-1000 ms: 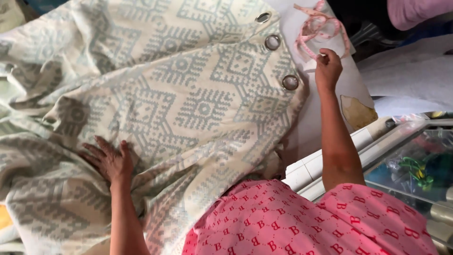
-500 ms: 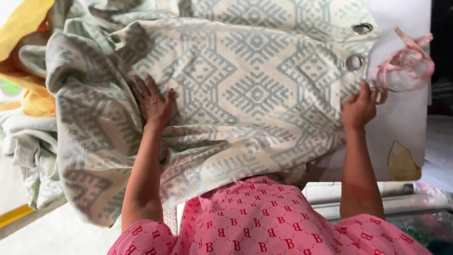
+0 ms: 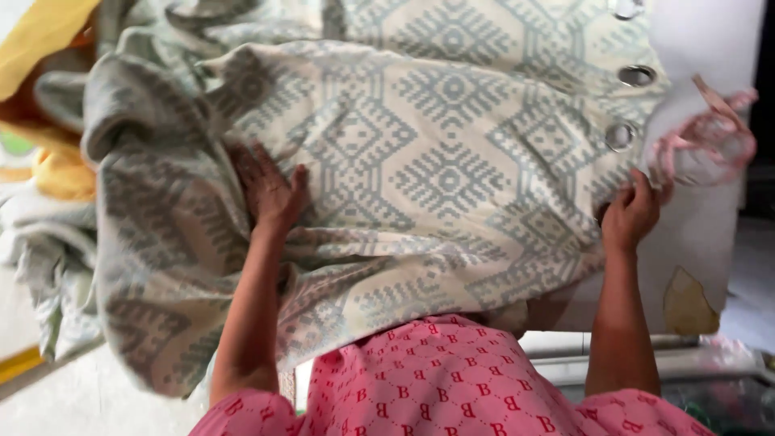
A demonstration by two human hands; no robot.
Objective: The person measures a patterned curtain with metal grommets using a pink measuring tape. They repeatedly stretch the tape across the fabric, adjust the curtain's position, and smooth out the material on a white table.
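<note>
Two bare hands work on one big cloth, and I describe from the left side to the right. At the far left lies a pile of other fabric, with a yellow cloth (image 3: 48,48) on top and pale sheets (image 3: 40,266) under it; they look pushed aside, so they do not mix with the piece in hand. Next comes the curtain (image 3: 452,169), cream with a grey-blue geometric pattern, spread wide over the white desk (image 3: 710,234); its left part is bunched and hangs down over the edge. The left hand (image 3: 270,190) rests open and flat on the curtain, fingers spread, palm pressing down; I think it pins the cloth so that it does not slide. Further right, near the curtain's edge, three metal rings (image 3: 620,135) sit in a row, the top one partly cut off by the frame. The right hand (image 3: 634,214) is closed on this edge, just below the rings, pinching the cloth to keep it stretched against the left hand. Just beside it lies a loose pink strip (image 3: 710,137), curled on the desk and touching the curtain's edge. At the bottom, a pink patterned garment (image 3: 452,379) of the person fills the view.
</note>
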